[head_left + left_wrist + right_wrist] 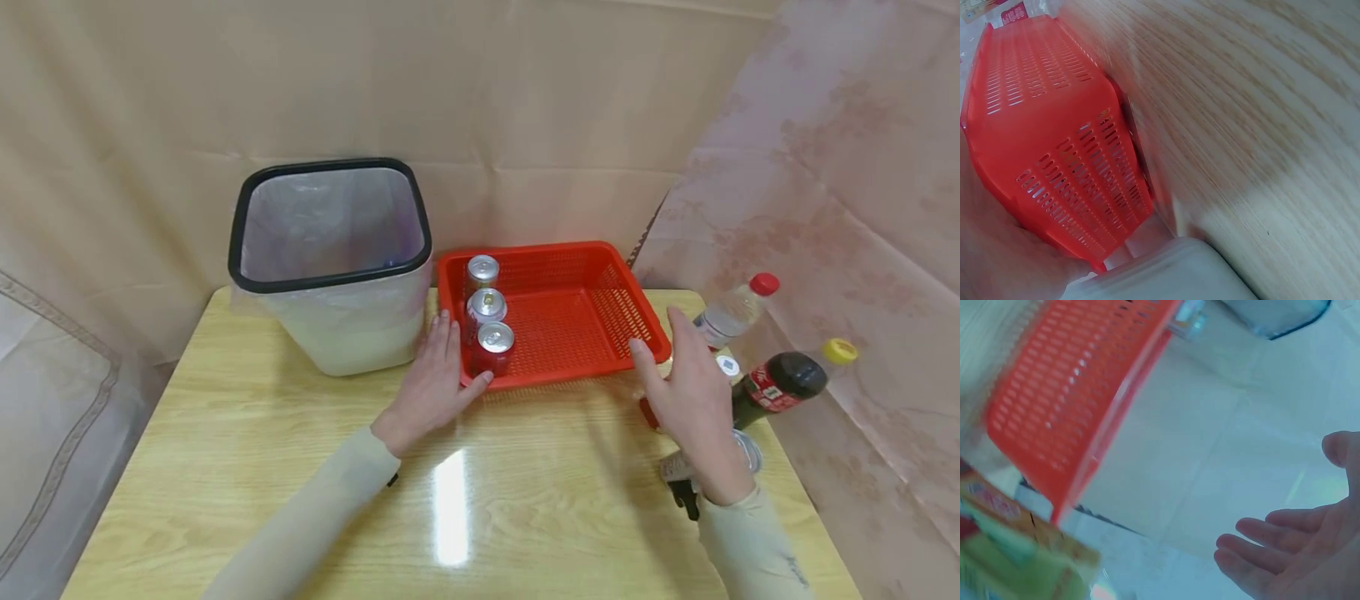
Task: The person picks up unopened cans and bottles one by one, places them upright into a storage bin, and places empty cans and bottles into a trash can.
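Note:
A red slotted plastic basket (555, 329) sits on the wooden table. Along its left side stand three drink cans in a row: the rear can (482, 271), the middle can (487, 307) and the dark red front can (495, 343). My left hand (431, 379) rests at the basket's front left corner, fingers straight along the left rim and thumb at the front rim; the left wrist view shows it against the basket's rim. To the right of the basket, my right hand (693, 400) hovers with fingers apart and holds nothing, as the right wrist view also shows.
Left of the basket stands a pale bin (345, 333) with a black rim and plastic liner. At the right edge are a red-capped clear bottle (731, 315), a yellow-capped cola bottle (783, 387) and a can (748, 450) partly behind my right wrist. Curtains enclose the table.

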A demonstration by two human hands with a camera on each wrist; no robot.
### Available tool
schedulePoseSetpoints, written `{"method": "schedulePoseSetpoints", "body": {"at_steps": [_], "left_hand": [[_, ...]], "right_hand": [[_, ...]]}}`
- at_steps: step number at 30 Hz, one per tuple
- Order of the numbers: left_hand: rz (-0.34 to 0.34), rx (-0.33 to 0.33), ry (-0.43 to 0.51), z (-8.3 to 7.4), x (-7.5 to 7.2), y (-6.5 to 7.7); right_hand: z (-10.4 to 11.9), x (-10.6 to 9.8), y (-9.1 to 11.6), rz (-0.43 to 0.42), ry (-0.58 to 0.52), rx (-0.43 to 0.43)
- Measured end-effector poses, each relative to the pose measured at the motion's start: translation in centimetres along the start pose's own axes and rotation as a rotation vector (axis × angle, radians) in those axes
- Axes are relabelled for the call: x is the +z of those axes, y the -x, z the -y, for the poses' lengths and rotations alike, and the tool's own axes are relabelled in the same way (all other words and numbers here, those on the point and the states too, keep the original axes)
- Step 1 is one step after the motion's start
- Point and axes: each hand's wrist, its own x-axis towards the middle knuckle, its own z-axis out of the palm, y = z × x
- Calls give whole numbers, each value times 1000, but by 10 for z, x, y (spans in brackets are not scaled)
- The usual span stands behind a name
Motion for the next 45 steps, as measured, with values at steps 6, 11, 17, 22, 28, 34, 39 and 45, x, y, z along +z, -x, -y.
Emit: {"method": "schedulePoseSetpoints", "body": {"at_steps": [6, 11, 17, 22, 28, 34, 39, 45], "left_hand": [[-12, 1, -4, 1, 0, 1], [-25, 15, -13, 0, 1, 0], [-27, 10, -23, 1, 0, 0], [-21, 3, -23, 1, 0, 0], [-20, -1, -7, 0, 0, 1], [-18, 1, -4, -1, 0, 0], [-14, -5, 0, -1, 1, 0], [-24, -6, 12, 0, 1, 1]], "right_hand": [[-15, -22, 18, -119, -19, -24], [-40, -34, 31, -102, -19, 42], [-69, -37, 47, -91, -78, 128], [-89, -28, 62, -95, -114, 190], [-106, -17, 75, -41, -126, 248], [-119, -9, 83, 4, -174, 267], [-128, -6, 87, 53, -251, 144], [-134, -4, 89, 88, -252, 80]]}}
